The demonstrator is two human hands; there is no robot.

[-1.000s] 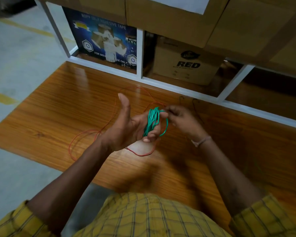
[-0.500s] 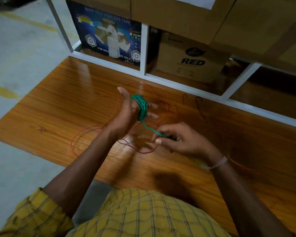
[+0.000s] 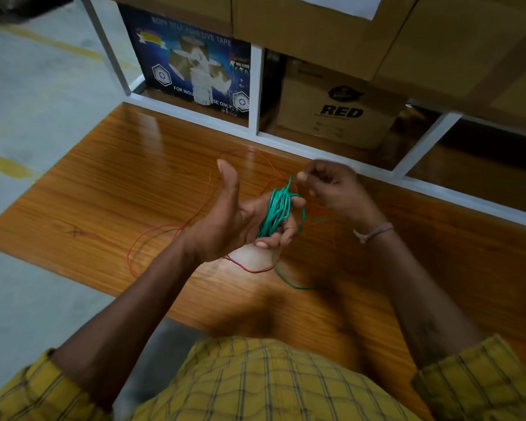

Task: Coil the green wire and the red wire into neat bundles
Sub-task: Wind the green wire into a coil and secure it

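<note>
A bundle of green wire (image 3: 276, 213) is wound round the fingers of my left hand (image 3: 240, 220), which is raised above the wooden table (image 3: 104, 183) with its thumb pointing up. My right hand (image 3: 331, 189) pinches the free green strand just above the top of the bundle. A loose green tail (image 3: 289, 279) hangs down and loops onto the table. The red wire (image 3: 164, 230) lies in loose loops on the table beneath and to the left of my hands.
A white metal shelf frame (image 3: 257, 89) runs along the table's far edge. It holds a blue tape box (image 3: 192, 62) and a brown carton (image 3: 337, 107) marked RED. Grey floor (image 3: 28, 101) lies to the left.
My right hand rose from low and near me to the top of the green bundle, carrying the strand over the fingers. The left hand tilted slightly.
</note>
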